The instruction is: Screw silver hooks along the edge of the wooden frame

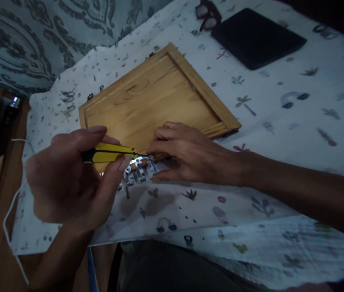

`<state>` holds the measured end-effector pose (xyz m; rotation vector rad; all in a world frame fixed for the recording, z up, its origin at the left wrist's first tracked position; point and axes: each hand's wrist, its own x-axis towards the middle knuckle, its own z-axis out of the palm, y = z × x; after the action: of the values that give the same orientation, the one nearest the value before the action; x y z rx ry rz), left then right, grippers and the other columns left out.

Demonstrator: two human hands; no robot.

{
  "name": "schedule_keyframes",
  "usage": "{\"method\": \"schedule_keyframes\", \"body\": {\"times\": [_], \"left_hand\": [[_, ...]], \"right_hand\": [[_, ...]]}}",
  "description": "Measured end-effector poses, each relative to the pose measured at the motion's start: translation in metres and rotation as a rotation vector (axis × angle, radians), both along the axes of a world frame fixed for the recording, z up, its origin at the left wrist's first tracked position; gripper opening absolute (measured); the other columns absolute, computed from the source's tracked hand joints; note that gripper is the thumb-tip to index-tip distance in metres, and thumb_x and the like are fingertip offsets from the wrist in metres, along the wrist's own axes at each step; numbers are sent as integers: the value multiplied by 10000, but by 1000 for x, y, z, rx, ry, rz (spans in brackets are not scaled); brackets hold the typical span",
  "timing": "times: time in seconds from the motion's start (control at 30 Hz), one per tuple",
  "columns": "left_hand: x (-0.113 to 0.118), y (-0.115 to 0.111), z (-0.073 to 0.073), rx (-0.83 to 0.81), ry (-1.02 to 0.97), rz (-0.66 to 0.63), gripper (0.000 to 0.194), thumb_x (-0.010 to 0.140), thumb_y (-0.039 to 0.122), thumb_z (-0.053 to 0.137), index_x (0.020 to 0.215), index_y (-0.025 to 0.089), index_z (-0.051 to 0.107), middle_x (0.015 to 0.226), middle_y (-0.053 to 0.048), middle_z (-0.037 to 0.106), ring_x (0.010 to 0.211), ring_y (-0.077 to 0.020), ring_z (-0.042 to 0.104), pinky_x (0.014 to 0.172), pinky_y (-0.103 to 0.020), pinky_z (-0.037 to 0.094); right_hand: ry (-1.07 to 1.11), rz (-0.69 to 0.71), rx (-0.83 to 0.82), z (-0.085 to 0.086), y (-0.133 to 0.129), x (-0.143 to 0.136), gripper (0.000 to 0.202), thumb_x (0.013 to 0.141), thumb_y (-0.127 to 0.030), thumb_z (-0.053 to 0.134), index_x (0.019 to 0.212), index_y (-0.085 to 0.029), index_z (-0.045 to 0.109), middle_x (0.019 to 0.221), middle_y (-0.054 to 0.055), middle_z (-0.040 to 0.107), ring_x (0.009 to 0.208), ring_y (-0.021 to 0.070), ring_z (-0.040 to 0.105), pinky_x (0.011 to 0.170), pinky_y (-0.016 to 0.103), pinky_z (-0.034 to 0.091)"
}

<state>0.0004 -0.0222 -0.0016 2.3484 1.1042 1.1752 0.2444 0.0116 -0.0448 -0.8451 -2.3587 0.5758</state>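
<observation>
My left hand [74, 174] is closed around a screwdriver [111, 153] with a yellow and black handle. Its thin shaft points right, and the tip meets a small metal hook [151, 165] on the near edge of a framed wooden panel [141, 97]. Thumb and fingers of my right hand [187, 152] close about that same end hook, with the fingers lying over the panel's edge. Several more curled metal hooks [140, 170] line this edge to the left, partly hidden behind my left hand. The panel lies flat on the cloth.
Eyeglasses [208, 16] and a flat black tablet-like object [257, 38] lie at the back of the patterned tablecloth [281, 162]. A white cord [7, 227] hangs at the left table edge. A patterned curtain [37, 36] borders the far left side.
</observation>
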Motion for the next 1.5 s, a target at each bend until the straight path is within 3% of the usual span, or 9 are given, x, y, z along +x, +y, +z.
{"method": "schedule_keyframes", "body": {"times": [0.17,0.3,0.43,0.6,0.73,0.93,1.27,1.5], "left_hand": [[22,1,5,23,-48,34,310,952,543,635,1145,301,654,1191,-27,745,1273,-402,654,872,-598,651],[28,6,16,106,-45,91,320,952,344,705,1263,320,636,1265,1,714,1081,-317,748,829,-504,669],[27,12,22,236,-16,15,392,952,236,711,1325,318,623,1260,26,691,978,-225,755,823,-417,652],[25,15,25,294,50,51,378,882,261,784,1242,320,686,1104,25,761,975,-257,726,792,-440,638],[26,12,29,296,48,67,395,907,211,760,1266,355,680,1157,81,746,969,-219,734,796,-428,642],[26,12,30,204,35,15,471,925,170,718,1321,416,651,1250,75,717,1026,-222,739,847,-461,636],[26,21,24,254,-72,-139,470,906,101,723,1264,398,659,1238,82,734,1036,-197,735,889,-417,631],[22,15,23,231,32,-33,399,997,213,658,1362,365,606,1309,81,705,1068,-212,754,928,-391,646]], "right_hand": [[21,1,-22,0,0,0,387,853,-513,781,976,-149,744,944,77,638,873,222,529,742,350,362],[0,0,-39,2,0,1,363,864,-501,774,984,-160,740,944,75,642,878,221,535,755,353,372],[-10,-2,-58,2,0,0,369,855,-490,787,1000,-154,746,943,77,645,882,227,541,758,359,380],[-35,-10,-98,6,0,-1,364,841,-468,805,1013,-151,754,967,93,651,913,254,555,770,390,403],[-68,-10,-124,8,0,-1,329,865,-444,783,1006,-149,752,975,105,652,926,261,558,779,404,409],[-28,-4,-62,4,0,-1,364,865,-491,773,1005,-156,743,936,78,640,885,234,544,749,360,391],[-36,0,-75,2,2,-2,357,851,-476,786,1023,-165,752,918,74,633,886,244,553,745,363,400],[-38,-3,-46,1,1,-2,394,861,-510,768,1042,-161,746,927,81,642,882,240,555,740,365,415]]}}
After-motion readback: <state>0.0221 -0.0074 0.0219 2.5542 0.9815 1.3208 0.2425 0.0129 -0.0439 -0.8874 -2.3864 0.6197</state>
